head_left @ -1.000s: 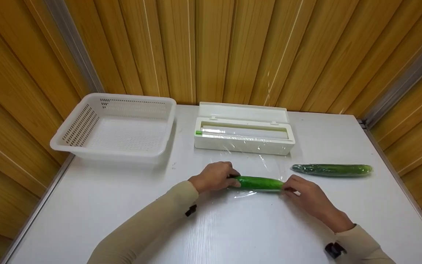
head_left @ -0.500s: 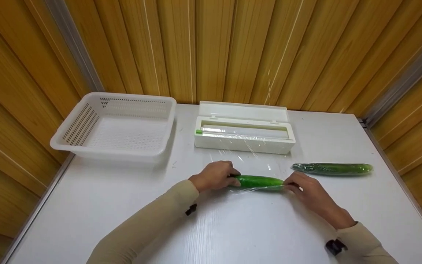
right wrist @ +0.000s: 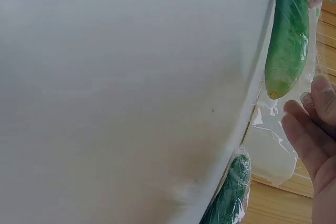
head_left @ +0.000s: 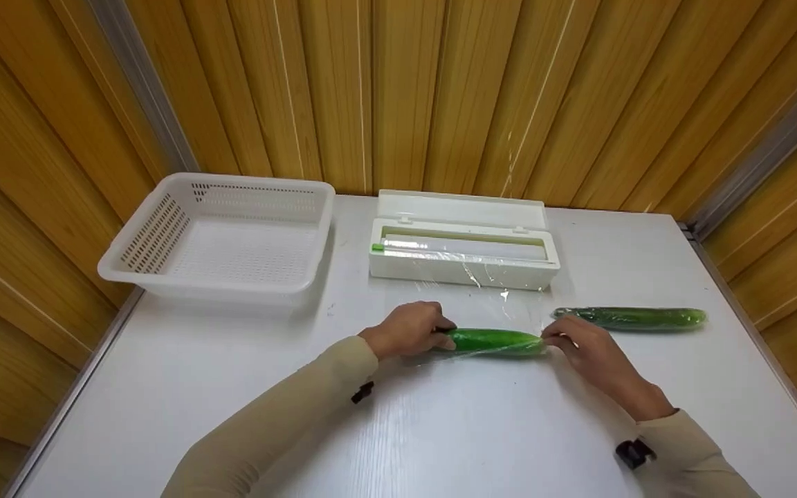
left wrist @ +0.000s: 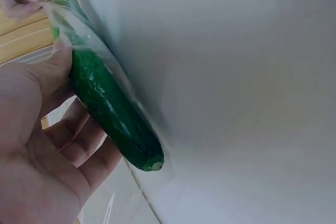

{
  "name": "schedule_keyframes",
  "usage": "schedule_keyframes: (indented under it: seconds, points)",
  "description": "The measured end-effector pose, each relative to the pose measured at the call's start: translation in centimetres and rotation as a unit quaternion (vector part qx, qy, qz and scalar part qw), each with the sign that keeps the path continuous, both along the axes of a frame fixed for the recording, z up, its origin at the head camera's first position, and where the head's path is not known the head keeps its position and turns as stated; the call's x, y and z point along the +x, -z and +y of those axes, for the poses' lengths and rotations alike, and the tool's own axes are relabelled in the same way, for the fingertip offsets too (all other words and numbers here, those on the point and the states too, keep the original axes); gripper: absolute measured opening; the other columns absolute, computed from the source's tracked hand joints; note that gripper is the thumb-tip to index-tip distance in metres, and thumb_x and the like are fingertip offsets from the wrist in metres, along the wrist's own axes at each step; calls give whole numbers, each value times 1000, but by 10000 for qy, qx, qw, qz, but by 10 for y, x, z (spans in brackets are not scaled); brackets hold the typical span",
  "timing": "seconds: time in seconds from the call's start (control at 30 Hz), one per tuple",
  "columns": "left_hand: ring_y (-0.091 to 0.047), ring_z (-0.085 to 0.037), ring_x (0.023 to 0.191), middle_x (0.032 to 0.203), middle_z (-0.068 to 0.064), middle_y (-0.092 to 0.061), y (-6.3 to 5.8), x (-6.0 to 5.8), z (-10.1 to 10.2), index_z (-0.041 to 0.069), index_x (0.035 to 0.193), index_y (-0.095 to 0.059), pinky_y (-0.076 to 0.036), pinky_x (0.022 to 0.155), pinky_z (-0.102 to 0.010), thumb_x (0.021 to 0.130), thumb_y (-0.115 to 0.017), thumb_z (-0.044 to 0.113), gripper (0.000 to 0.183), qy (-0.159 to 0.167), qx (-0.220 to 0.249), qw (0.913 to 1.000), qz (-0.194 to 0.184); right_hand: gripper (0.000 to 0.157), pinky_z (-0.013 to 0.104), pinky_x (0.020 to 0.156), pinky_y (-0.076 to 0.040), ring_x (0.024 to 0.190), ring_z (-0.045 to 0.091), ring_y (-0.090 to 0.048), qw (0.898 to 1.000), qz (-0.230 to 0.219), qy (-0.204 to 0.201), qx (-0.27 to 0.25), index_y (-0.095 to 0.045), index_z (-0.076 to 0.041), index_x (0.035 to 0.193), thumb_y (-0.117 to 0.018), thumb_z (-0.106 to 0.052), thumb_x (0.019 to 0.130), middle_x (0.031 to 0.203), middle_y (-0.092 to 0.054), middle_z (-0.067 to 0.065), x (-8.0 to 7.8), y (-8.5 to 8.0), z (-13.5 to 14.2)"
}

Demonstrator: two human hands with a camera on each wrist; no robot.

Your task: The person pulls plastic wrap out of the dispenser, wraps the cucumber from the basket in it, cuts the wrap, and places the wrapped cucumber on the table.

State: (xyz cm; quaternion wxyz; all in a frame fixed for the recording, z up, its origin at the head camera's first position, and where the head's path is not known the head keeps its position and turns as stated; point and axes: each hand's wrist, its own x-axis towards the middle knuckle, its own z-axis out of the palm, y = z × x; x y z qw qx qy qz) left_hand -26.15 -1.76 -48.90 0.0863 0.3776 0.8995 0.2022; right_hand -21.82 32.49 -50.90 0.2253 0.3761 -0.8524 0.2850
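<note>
A green cucumber (head_left: 492,340) lies on a sheet of cling film (head_left: 502,304) that runs back to the film box. The left hand (head_left: 409,330) grips its left part, thumb on the near side; in the left wrist view, the dark end of the cucumber (left wrist: 118,111) sticks out past that hand (left wrist: 47,124). At the other end, the right hand (head_left: 592,353) pinches the film's edge just beyond the tip. The right wrist view shows this hand (right wrist: 317,124) apart from the cucumber's pale tip (right wrist: 286,66), with film bunched between thumb and finger.
Behind the hands stands a white cling film box (head_left: 464,273), lid up, with the roll inside. A wrapped cucumber (head_left: 634,318) lies to the right. A white plastic basket (head_left: 218,283) sits at the back left of the white table (head_left: 440,443), near wood-look walls (head_left: 405,97).
The right hand has moved slightly right and away from the person, drawing the film's near edge up across the cucumber's near side. The left hand keeps its grip in about the same place.
</note>
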Motion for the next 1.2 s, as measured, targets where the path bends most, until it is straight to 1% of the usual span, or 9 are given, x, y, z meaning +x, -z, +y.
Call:
schedule_keyframes:
  seconds: [0.2, 0.3, 0.43, 0.53, 0.67, 0.87, 0.97, 1.07, 1.2]
  points:
    - [-54, -11, 83, 98, -3, -69, 0, 1, -1, 10, 127, -79, -47, 74, -26, 102, -76, 29, 32, 103, 22, 9999, 110, 29, 12, 76, -51, 84, 11, -68, 9937, -982, 406, -351, -72, -8, 93, -81, 17, 82, 92, -68, -5, -6, 4, 3]
    - [-55, -12, 82, 96, -4, -68, 0, 1, -2, 10, 125, -80, -47, 73, -26, 101, -76, 28, 30, 161, 93, 9996, 218, 25, 15, 75, -54, 84, 11, -68, 9842, -1582, 584, -531, -72, -9, 93, -79, 14, 86, 92, -70, -4, -8, 3, 3]
    - [-55, -12, 82, 97, -4, -69, 1, 1, -2, 10, 126, -80, -48, 73, -26, 101, -77, 28, 31, 139, 99, 9995, 269, 21, 21, 76, -59, 84, 13, -71, 9688, -2238, 665, -825, -72, -7, 95, -77, 12, 89, 92, -72, 7, -12, 2, 4]
    - [-55, -11, 83, 100, -4, -70, 2, 1, -2, 11, 129, -78, -48, 75, -25, 101, -77, 29, 34, 106, 36, 9996, 268, 17, 19, 78, -57, 87, 13, -71, 9635, -2415, 780, -848, -72, -6, 96, -77, 9, 90, 93, -73, 11, -14, 3, 4]
    - [-54, -10, 83, 100, -3, -69, 3, 1, -2, 12, 130, -78, -47, 74, -24, 101, -76, 29, 34, 114, -28, 9995, 303, 15, 16, 79, -53, 88, 10, -67, 9616, -2444, 994, -753, -73, -9, 94, -78, 5, 91, 91, -74, 4, -15, 4, 5]
    - [-53, -10, 79, 96, -3, -68, 2, 1, -4, 13, 127, -80, -46, 70, -24, 100, -77, 29, 32, 193, 102, 9990, 387, 10, 25, 77, -61, 85, 13, -72, 9471, -2891, 787, -1155, -70, -2, 95, -74, 8, 95, 92, -73, 10, -19, 7, 5]
    - [-53, -10, 79, 95, -3, -67, 2, 1, -5, 12, 127, -79, -45, 70, -24, 100, -76, 29, 32, 218, 180, 9989, 387, 9, 24, 76, -59, 83, 12, -71, 9443, -2943, 932, -1140, -70, -2, 95, -73, 6, 96, 91, -73, 9, -21, 8, 4]
    - [-53, -11, 78, 95, -4, -68, 2, 1, -4, 12, 128, -79, -45, 70, -25, 100, -77, 29, 33, 231, 201, 9987, 398, 6, 24, 76, -59, 82, 13, -70, 9338, -3211, 1063, -1165, -70, 0, 97, -72, 5, 97, 93, -73, 11, -24, 8, 4]
    - [-54, -11, 80, 98, -5, -69, 4, 2, -4, 11, 129, -78, -47, 71, -25, 99, -78, 29, 35, 177, 216, 9988, 405, 4, 27, 76, -62, 83, 15, -71, 9122, -3718, 1086, -1338, -68, 6, 101, -71, 6, 98, 96, -72, 16, -28, 8, 3]
